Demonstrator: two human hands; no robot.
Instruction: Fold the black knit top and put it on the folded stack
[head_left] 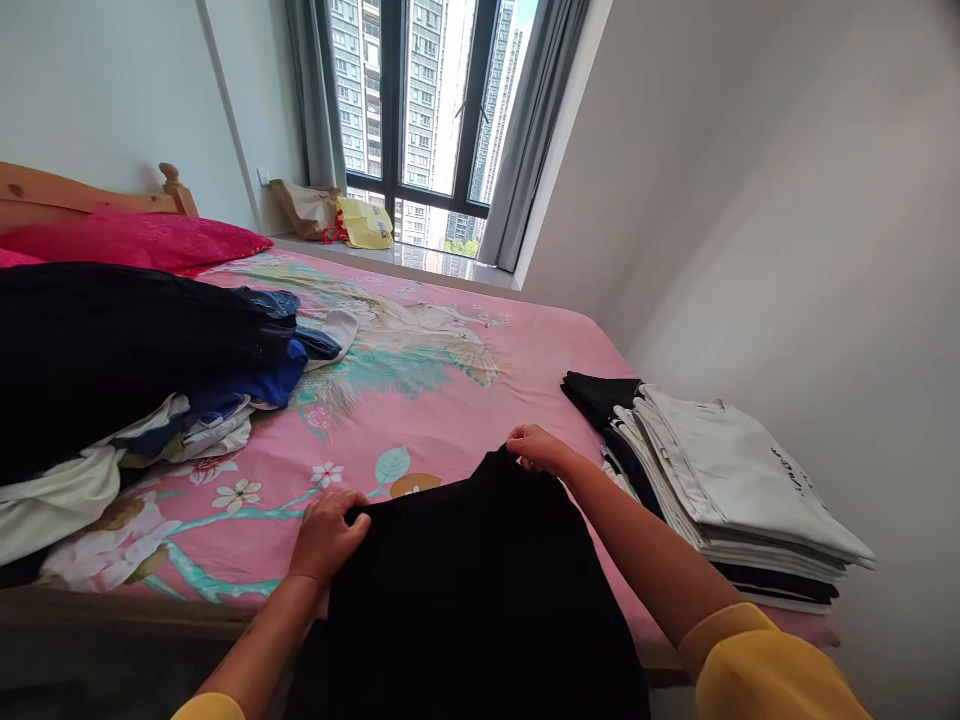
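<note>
A black garment hangs down over the front edge of the bed, its upper edge lying on the pink sheet; its exact kind does not show. My left hand grips the garment's left upper corner, thumb on top. My right hand pinches its upper edge farther right, where the cloth rises to a small peak. Both hands are closed on the same black cloth.
A heap of loose clothes covers the bed's left side. A neat stack of folded clothes stands at the right near the wall. Red pillows lie by the wooden headboard. Bags rest on the windowsill.
</note>
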